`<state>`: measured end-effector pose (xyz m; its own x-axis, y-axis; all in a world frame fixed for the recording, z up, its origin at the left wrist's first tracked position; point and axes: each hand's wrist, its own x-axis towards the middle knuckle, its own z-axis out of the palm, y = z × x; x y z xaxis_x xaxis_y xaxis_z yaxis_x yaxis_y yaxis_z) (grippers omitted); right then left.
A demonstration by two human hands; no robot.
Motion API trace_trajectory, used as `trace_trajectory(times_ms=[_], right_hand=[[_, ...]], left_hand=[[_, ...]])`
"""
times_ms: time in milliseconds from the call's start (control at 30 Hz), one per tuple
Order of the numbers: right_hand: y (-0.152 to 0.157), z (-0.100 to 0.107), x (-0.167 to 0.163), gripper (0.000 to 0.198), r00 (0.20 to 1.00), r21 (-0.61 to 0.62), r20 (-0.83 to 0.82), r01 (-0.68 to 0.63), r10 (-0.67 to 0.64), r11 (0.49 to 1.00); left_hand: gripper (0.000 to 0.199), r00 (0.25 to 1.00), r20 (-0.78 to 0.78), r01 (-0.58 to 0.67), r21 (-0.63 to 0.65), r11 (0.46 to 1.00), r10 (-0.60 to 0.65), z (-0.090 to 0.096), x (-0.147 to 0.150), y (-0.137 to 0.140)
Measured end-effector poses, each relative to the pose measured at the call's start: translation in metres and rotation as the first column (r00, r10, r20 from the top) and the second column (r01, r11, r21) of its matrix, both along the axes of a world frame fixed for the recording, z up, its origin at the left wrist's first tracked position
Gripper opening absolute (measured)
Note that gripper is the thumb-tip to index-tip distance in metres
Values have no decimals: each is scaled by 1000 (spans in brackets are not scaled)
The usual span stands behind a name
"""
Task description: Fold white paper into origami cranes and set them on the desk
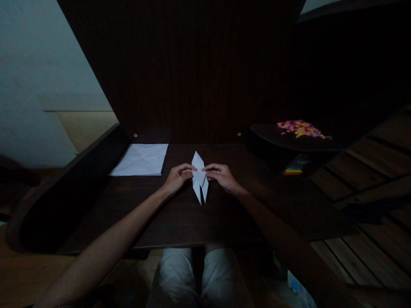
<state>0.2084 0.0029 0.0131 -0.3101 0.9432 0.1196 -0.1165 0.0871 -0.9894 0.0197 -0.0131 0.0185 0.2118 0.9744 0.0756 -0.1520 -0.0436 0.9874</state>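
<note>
A white folded paper (pixel 198 164), shaped like an origami bird base, is held between my two hands just over the dark desk. One point faces away from me, and two narrow points with a slit between them face toward me. My left hand (pixel 178 177) pinches its left edge near the middle, fingers closed. On the opposite edge, my right hand (pixel 222 176) grips the paper in the same way, thumb and fingertips together. A smaller flap lies over the paper's centre, between the fingertips.
A stack of creased white paper sheets (pixel 141 160) lies at the desk's back left. On a curved shelf (pixel 289 143) at the right sits a pile of small colourful pieces (pixel 302 128). A dark wooden panel (pixel 186 77) rises behind the desk (pixel 154 222).
</note>
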Motion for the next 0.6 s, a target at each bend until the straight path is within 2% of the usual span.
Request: trace_trajectory(times_ms=[200, 500, 600], right_hand=[[0, -1, 0, 19, 1000, -3, -4, -4, 4, 1000], [-2, 5, 0, 41, 999, -25, -42, -21, 20, 999], [-3, 5, -1, 42, 999, -27, -51, -19, 17, 999]], left_hand=[[24, 1000, -15, -9, 9, 1000, 9, 1, 0, 0], [49, 999, 25, -45, -85, 995, 47, 0, 1, 1], [51, 998, 23, -48, -84, 995, 51, -1, 1, 2]])
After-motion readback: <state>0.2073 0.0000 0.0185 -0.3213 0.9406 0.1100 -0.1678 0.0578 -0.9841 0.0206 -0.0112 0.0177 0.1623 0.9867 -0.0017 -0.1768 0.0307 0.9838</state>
